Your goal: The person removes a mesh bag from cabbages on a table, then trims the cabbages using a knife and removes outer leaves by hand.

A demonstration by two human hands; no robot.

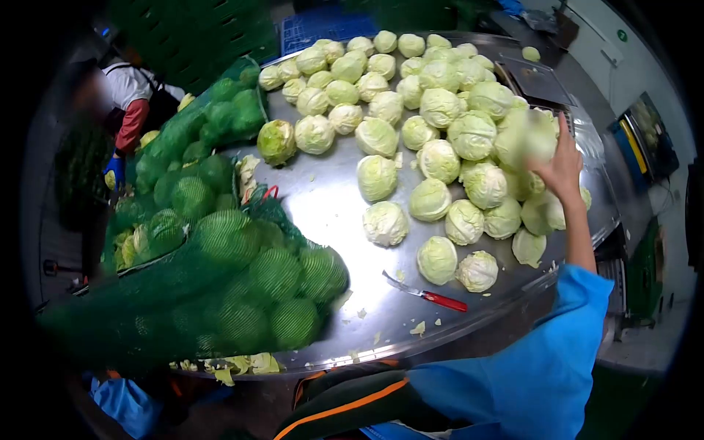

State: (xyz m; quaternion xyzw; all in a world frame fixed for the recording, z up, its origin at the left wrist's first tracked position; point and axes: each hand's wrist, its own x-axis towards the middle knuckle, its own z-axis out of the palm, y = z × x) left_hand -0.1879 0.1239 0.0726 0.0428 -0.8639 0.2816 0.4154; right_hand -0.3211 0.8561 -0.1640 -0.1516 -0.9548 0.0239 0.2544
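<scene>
Broadly, the metal desk [315,191] fills the middle, with green net sacks [293,279] of cabbages along its left side. Loose cabbages [438,259] spread from upper centre to right. At upper right, your right hand [563,167] is open at a blurred cabbage [524,139], contact unclear; your left hand's state cannot be told. A red-handled knife [423,293] lies lower centre, near the closest cabbages.

Blurred cabbage [529,141] at right hand [563,166]
</scene>
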